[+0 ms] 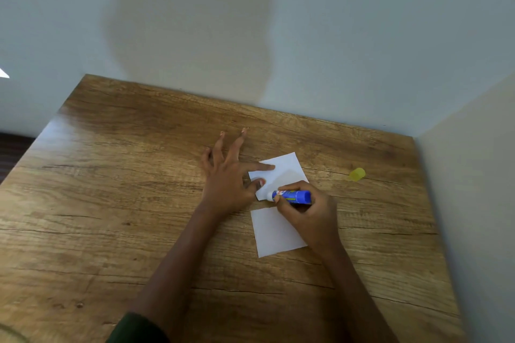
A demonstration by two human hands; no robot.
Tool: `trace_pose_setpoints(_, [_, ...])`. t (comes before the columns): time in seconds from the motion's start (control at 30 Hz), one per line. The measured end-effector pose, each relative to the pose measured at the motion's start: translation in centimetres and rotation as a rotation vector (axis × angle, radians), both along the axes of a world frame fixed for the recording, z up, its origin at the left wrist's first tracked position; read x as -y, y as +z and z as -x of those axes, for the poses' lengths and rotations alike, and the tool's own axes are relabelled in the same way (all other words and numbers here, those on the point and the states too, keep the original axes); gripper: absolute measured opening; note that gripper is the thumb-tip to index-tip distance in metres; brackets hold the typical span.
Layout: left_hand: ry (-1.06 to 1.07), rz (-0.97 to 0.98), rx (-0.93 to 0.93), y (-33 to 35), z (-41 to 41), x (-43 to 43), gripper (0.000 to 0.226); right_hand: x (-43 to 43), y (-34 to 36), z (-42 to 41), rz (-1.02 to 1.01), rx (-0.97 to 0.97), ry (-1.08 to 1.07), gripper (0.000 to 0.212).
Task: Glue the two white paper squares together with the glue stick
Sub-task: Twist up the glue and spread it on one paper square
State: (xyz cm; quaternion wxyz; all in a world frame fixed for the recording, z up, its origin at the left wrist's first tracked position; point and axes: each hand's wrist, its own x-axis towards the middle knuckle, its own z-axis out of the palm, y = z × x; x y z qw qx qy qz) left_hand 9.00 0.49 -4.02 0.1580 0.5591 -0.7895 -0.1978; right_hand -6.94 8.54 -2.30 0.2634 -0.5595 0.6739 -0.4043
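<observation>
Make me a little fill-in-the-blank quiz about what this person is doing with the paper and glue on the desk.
1. The right hand grips a glue stick whose body is coloured ____.
2. The left hand presses its thumb and forefinger on the ____ of the two white paper squares, the far paper square.
3. The near paper square lies flat on the wooden ____.
4. The glue stick's yellow cap lies to the ____ of the papers.

Missing words: blue; farther; desk; right

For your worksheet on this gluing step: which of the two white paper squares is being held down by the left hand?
The far paper square: the left hand's fingers rest on it. The near paper square lies apart.
</observation>
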Motion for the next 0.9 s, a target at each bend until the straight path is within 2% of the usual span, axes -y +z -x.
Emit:
trace_pose_setpoints(0.1, [-0.001, 0.000, 0.013, 0.0, 0.0, 0.1, 0.034, 0.2, -0.3, -0.4, 0.031, -0.026, 0.034, 0.013])
trace_pose_setpoints(0.33, [-0.001, 0.014, 0.009, -0.2, 0.0, 0.1, 0.034, 0.1, -0.4, -0.7, 0.064, -0.081, 0.083, 0.028])
trace_pose_setpoints(0.6, [0.005, 0.012, -0.003, -0.1, 0.1, 0.0, 0.035, 0.3, 0.2, 0.2, 0.058, -0.114, 0.069, 0.014])
trace_pose_setpoints(0.9, [0.009, -0.001, 0.005, -0.2, 0.1, 0.1, 0.034, 0.4, 0.5, 2.0, 0.004, -0.114, -0.046, 0.013])
